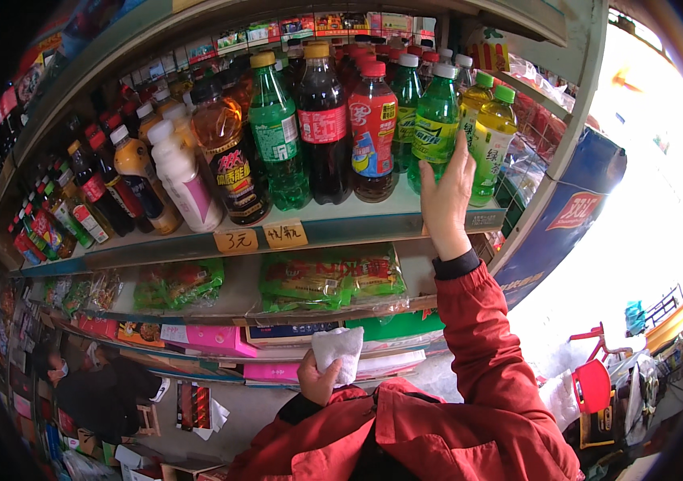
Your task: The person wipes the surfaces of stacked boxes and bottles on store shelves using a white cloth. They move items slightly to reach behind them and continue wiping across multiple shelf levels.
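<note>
My left hand [317,380] holds a folded white cloth [337,353] in front of my red jacket. On the shelf, my right hand [448,195] is at a green plastic soda bottle [436,129] with a white cap. Its thumb lies over the front of that bottle and its fingers run up along the right side; how firmly they grip is unclear. Just right of the fingers stands a green tea bottle [491,144] with a green cap. To the left are a red-labelled tea bottle [372,129], a cola bottle [322,123] and a Sprite bottle [274,132].
More bottles, including a white one [182,174], line the shelf leftward. Handwritten price cards [236,241] hang on the shelf edge [347,231]. Green food packets [329,279] lie below. At lower left a person [100,391] sits low. A red chair [592,386] stands at right.
</note>
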{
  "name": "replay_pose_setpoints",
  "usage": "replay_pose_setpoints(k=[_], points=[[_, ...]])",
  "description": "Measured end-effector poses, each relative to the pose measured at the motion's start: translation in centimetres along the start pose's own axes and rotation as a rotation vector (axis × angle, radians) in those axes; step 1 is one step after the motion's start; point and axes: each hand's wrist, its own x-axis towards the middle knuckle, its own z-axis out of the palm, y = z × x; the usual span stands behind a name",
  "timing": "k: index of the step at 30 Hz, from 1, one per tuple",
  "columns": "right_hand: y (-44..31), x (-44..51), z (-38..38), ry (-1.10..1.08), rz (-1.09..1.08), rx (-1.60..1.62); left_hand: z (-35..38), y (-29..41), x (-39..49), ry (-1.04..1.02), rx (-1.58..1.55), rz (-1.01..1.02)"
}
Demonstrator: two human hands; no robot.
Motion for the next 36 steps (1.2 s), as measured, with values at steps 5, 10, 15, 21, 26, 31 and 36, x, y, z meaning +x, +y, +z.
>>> replay_pose_setpoints(k=[5,10,15,21,26,31,36], points=[[1.2,0.2,1.0,-0.122,0.145,0.041,0.1,0.2,-0.2,0.007,0.021,0.017],[1.6,0.8,1.3,-0.128,0.205,0.017,0.1,0.7,-0.6,0.032,0.027,0.002],[1.2,1.1,1.4,-0.113,0.183,-0.048,0.2,0.6,-0.5,0.03,0.038,0.006],[0.5,1.2,1.3,-0.177,0.211,-0.064,0.3,0.2,-0.5,0.011,0.058,0.009],[0.2,1.0,1.1,-0.205,0.199,-0.027,0.6,0.2,-0.2,0.012,0.041,0.005],[0.3,0.6,-1.2,-0.091,0.121,0.046,0.8,0.2,0.0,0.01,-0.014,-0.031],[2.5,1.6,-4.7,0.245,-0.06,-0.037,1.0,0.1,0.0,0.013,0.002,-0.004]])
